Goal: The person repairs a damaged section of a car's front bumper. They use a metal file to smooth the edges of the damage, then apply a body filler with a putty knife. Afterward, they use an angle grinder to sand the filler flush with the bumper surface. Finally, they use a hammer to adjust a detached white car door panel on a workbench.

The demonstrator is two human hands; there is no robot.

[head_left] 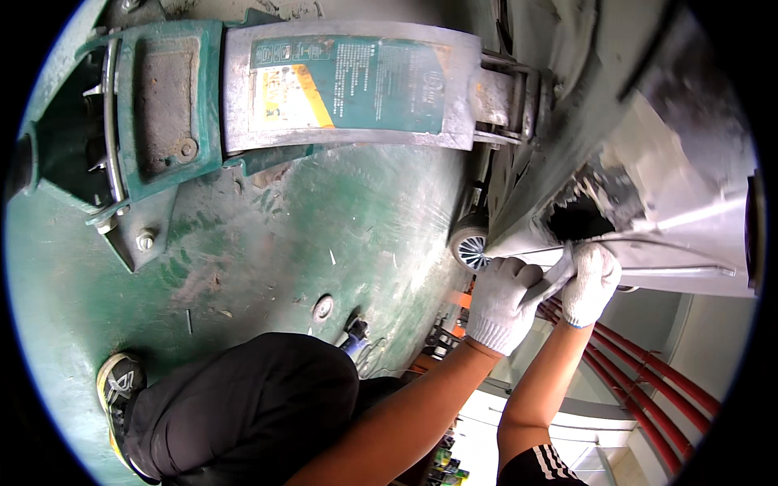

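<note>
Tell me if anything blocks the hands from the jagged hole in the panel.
Nothing visible does. The left hand and right hand hold a curved grey strip, its upper end close to the lower edge of the jagged hole, with no separate object showing between.

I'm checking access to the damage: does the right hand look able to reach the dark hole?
Likely yes: the right hand is close to the dark hole, though the grey tool it seems to hold may hinder.
</note>
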